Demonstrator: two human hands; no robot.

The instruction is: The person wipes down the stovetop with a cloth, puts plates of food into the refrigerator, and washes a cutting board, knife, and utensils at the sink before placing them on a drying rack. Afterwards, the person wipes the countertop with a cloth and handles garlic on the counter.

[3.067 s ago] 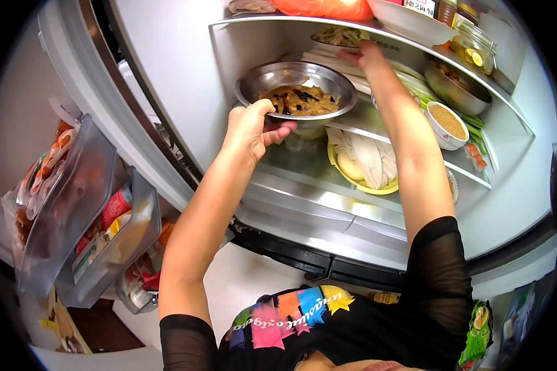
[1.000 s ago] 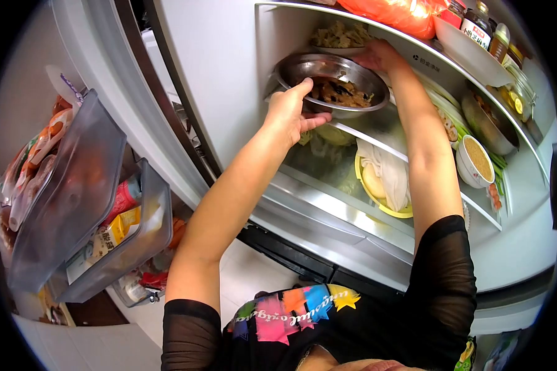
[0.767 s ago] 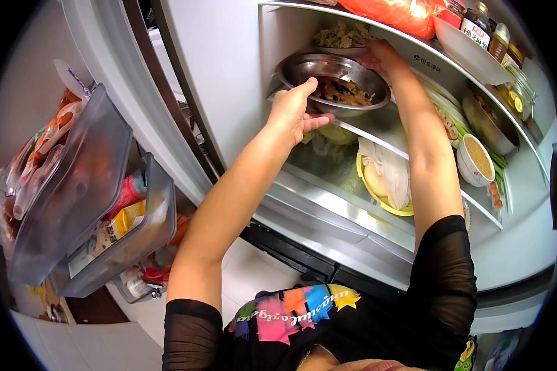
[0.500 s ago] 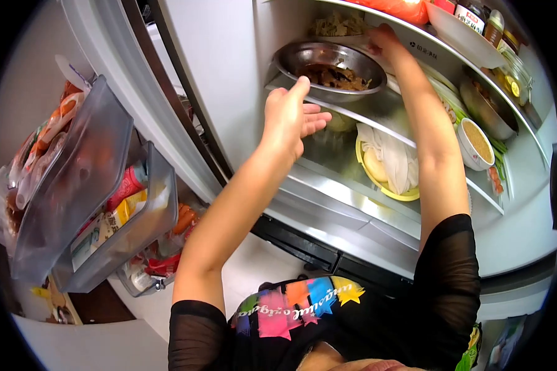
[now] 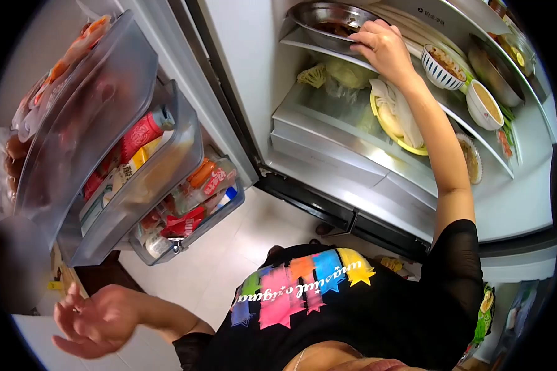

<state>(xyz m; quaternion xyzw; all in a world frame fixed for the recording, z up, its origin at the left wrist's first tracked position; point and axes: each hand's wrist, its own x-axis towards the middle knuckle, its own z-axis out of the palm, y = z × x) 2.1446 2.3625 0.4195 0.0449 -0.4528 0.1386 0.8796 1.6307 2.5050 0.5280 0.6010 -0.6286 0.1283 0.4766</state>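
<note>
A steel bowl [image 5: 327,41] with dark brown food rests on the left part of the upper fridge shelf [image 5: 436,93], near its front edge. My right hand [image 5: 377,43] is at the bowl's right side, its thumb and fingers closed on the rim. The far side of the bowl is cut by the top of the view. Away from the fridge, at the lower left, my left hand [image 5: 99,318] is raised with its fingers apart, holding nothing.
Right of the bowl are long white stalks, a striped bowl [image 5: 442,68], a white bowl [image 5: 484,106] and a metal bowl [image 5: 496,71]. Below sits a yellow basket [image 5: 377,111] with a white cloth. Packed door bins [image 5: 161,179] project at left; a dark blur [image 5: 17,266] covers the left edge.
My left hand has left the steel bowl's front and swung down to the lower left. My right hand has come from the back plate to the bowl's rim. The view has shifted downward.
</note>
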